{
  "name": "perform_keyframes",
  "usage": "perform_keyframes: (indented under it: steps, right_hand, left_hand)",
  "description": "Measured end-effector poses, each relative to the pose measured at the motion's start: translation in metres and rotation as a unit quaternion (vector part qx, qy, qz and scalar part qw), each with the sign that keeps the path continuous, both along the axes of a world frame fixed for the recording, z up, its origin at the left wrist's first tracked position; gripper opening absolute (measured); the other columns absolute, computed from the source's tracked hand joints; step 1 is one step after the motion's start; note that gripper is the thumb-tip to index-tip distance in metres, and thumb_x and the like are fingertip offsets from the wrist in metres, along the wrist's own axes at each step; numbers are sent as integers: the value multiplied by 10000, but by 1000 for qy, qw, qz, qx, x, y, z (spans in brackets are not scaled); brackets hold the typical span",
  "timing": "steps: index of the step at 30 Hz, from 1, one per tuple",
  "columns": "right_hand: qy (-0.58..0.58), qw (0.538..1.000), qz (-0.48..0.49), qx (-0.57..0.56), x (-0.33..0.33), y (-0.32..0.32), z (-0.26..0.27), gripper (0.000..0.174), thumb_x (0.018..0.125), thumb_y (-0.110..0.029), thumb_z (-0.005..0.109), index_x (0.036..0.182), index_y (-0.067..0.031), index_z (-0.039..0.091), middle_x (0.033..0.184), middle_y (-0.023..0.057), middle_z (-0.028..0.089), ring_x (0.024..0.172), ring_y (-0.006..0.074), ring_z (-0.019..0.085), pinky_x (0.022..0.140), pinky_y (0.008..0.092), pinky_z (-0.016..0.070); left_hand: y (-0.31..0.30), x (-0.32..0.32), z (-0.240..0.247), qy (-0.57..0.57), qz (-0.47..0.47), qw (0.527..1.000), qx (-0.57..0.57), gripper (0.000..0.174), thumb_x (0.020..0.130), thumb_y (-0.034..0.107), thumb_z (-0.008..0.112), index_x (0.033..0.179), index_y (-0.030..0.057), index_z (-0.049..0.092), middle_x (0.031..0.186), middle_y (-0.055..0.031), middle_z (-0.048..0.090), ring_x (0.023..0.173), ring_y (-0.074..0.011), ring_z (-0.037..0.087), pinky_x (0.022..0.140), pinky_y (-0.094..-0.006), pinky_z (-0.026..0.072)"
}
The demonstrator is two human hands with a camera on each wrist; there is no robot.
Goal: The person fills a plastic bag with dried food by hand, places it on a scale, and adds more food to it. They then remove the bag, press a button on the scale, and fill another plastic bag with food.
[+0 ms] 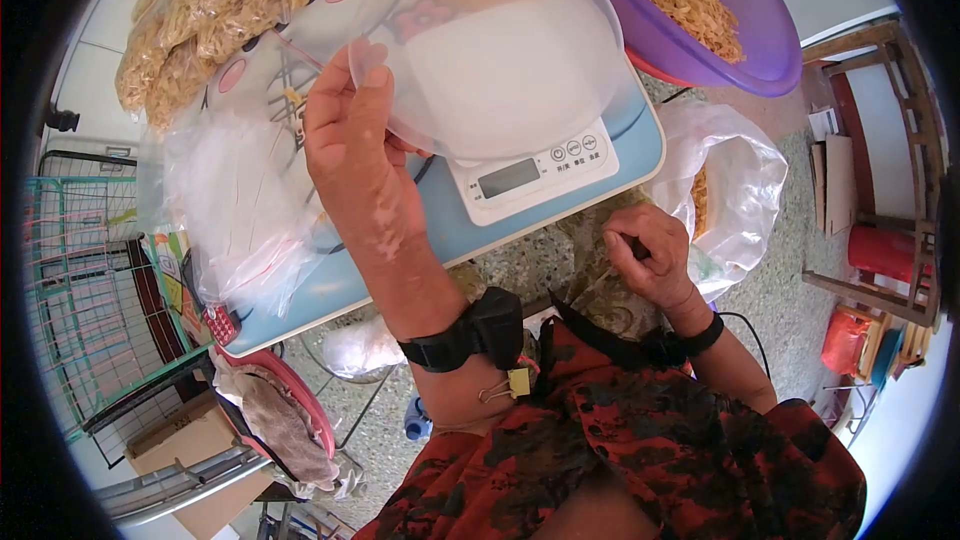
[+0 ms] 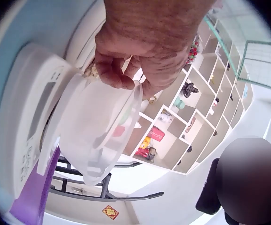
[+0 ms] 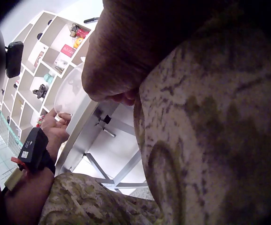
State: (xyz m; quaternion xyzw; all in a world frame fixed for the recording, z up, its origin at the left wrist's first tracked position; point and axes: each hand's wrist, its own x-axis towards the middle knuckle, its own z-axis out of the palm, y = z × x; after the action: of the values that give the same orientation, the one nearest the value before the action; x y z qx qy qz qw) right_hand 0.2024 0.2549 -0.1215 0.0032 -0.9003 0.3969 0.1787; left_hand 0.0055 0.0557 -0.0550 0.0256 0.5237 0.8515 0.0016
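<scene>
A translucent plastic bowl (image 1: 515, 80) sits over the white kitchen scale (image 1: 590, 165) on the small table. My left hand (image 1: 362, 165) pinches the bowl's rim between thumb and fingers at its left side. In the left wrist view the bowl (image 2: 95, 126) is tilted up off the scale's platform on one side. My right hand (image 1: 650, 255) hangs idle in front of the table edge, fingers loosely curled, close to my knee. The right wrist view shows it beside the patterned trouser leg (image 3: 210, 131).
Bags of dried flakes (image 1: 215, 15) fill the table's back left. Clear plastic bags (image 1: 240, 190) lie at the left. A purple basin (image 1: 770, 40) of flakes stands at the back right, above an open plastic bag (image 1: 745, 200). A wire cage (image 1: 75, 280) stands far left.
</scene>
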Motion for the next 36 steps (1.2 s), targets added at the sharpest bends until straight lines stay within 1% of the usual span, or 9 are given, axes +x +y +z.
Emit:
perform_keyframes:
  steps: [2,5,8,14,17,22,25,31,36]
  right_hand:
    - [1,1000,-1,-5,0,0,-1,97,794,-10,704,867,-42,648,773,94,650,610,231,600,542,326,467]
    - [-5,1000,8,-17,2,2,-1,110,791,-14,710,881,-43,655,760,100,640,608,235,598,541,330,465]
    - [-16,999,32,-11,2,3,5,139,789,-16,713,914,-45,661,729,100,615,597,246,587,536,337,459]
    - [11,999,40,35,-6,-4,49,293,785,-2,700,1069,-54,653,675,79,575,567,254,569,515,354,438]
    - [12,997,25,67,-19,-15,58,399,784,8,686,1173,-62,628,668,90,576,566,264,578,513,373,442]
    - [-50,993,13,104,-32,-27,55,548,792,13,657,1324,-64,547,667,114,584,581,291,604,529,409,479]
    - [-39,994,11,97,-37,-31,52,573,797,70,616,1355,-33,535,608,82,517,478,201,508,478,331,406]
    - [-59,990,5,125,-43,-36,56,606,786,69,603,1376,-33,514,577,75,494,475,219,512,488,352,419]
    - [-93,984,13,149,-45,-35,60,609,811,-5,635,1393,-46,463,647,111,603,584,299,625,538,427,501]
  left_hand:
    - [1,0,-1,-3,3,1000,6,413,938,144,640,1300,-30,540,1229,-131,639,1079,-181,623,915,-330,528]
    - [7,0,5,-19,29,999,23,362,901,146,705,1205,-18,597,933,-30,669,681,-63,569,521,-209,442]
    - [2,-1,3,-24,9,1000,-10,384,935,156,652,1266,-22,576,1181,-115,644,1042,-175,633,887,-319,535]
    - [-1,-3,0,-36,21,999,3,386,923,130,654,1268,-25,578,1070,-49,643,947,-135,637,814,-273,543]
    - [0,-4,-2,-16,42,998,35,306,903,107,676,1175,-10,599,857,2,643,652,-54,547,562,-195,441]
    - [-3,-8,-4,-2,61,994,94,316,895,94,677,1177,-17,589,783,23,600,636,-50,541,550,-198,434]
    - [-5,-9,-5,8,65,993,103,318,893,98,683,1175,-16,588,772,22,598,629,-53,545,545,-200,432]
    - [-2,-10,-4,8,62,991,116,328,887,95,695,1177,-13,585,785,14,614,626,-62,563,544,-204,441]
    - [1,-9,-2,8,67,991,117,340,883,92,703,1182,-13,581,784,10,616,625,-63,571,552,-203,462]
